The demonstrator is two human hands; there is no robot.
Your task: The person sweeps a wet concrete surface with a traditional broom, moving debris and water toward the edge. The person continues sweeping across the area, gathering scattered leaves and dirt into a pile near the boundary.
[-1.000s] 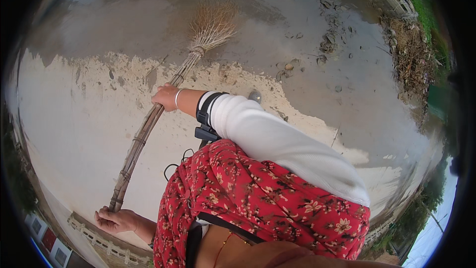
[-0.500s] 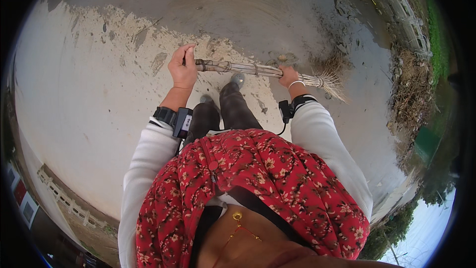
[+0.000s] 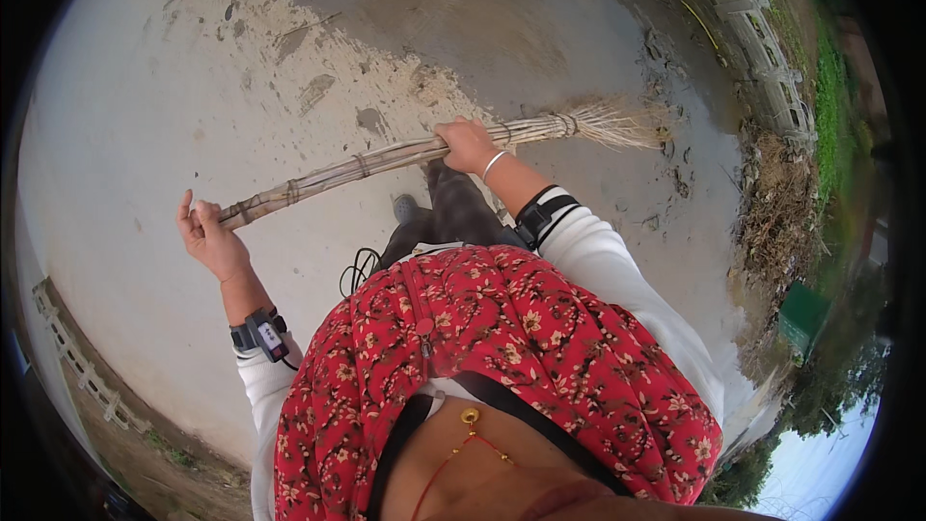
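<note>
We see a long broom made of bundled sticks held across the body, roughly level, with both hands on it. The left hand wraps around the butt end of the handle, fingers curled closed on it and the thumb up beside the sticks. The right hand grips the handle further along, near the middle, fingers closed over the top of the bundle; a thin bangle sits on that wrist. Each forearm carries a dark strapped device over a white sleeve.

The brush end fans out to the right of the right hand and appears to hang just above the wet ground, though we cannot tell whether the tips touch it. Cord bindings circle the handle at several spots between the two hands.

Below the hands we see a red floral garment, dark trousers and a grey shoe on the concrete floor. The concrete is pale and dry on the left, darker and damp toward the top and right, with a ragged edge between the two. A heap of dried plant debris lies along the right margin, beside a low pale wall and a green bin.
</note>
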